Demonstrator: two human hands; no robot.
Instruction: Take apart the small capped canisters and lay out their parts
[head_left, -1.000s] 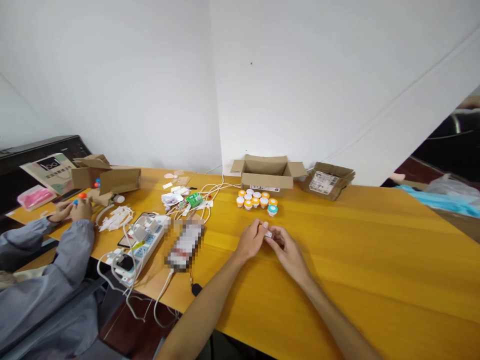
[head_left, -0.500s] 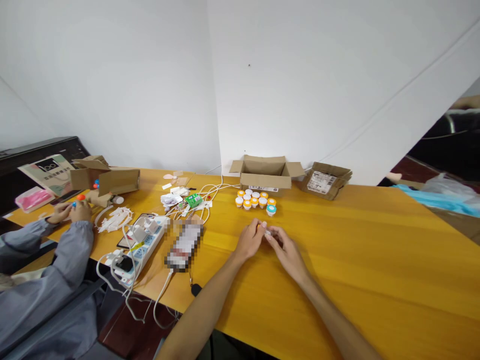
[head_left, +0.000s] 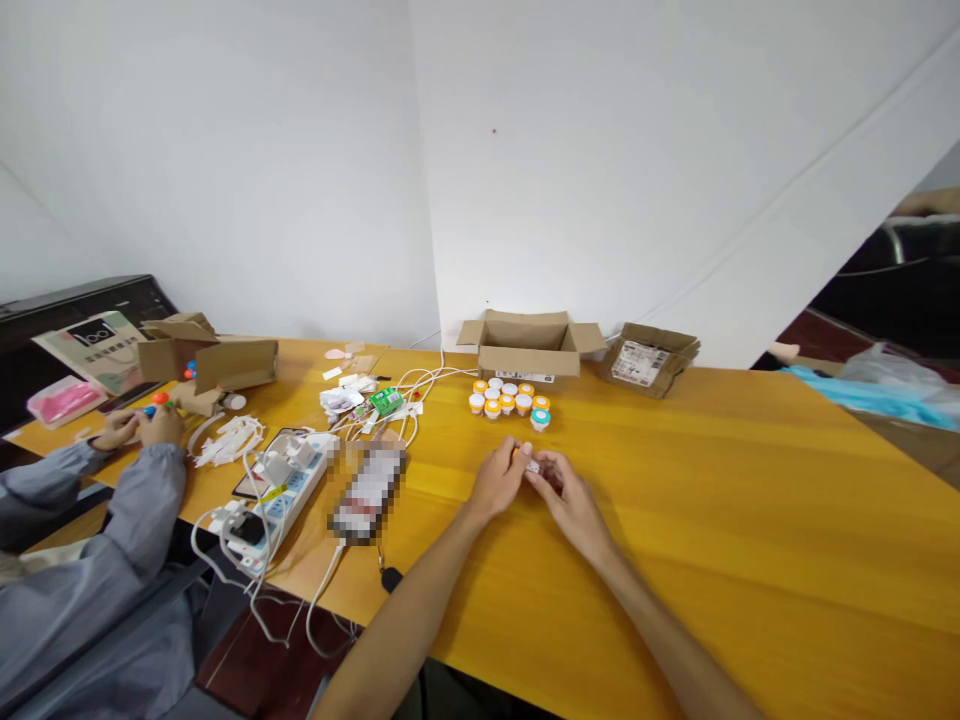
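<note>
My left hand (head_left: 496, 482) and right hand (head_left: 568, 492) pinch a small white piece (head_left: 534, 466) between closed fingers; its axis is too small to tell.

You sat in a plain work room, like a small office or workshop. The walls (head_left: 600, 150) were bare and white. A long yellow wooden table (head_left: 750, 520) held open cardboard boxes (head_left: 529, 360), a power strip (head_left: 289, 490) with white cables (head_left: 420, 385), and a bunch of little pots (head_left: 508, 400). Another person (head_left: 142, 500) worked beside you. Your left hand (head_left: 499, 480) and right hand (head_left: 570, 492) pinched a tiny part (head_left: 535, 466).
</note>
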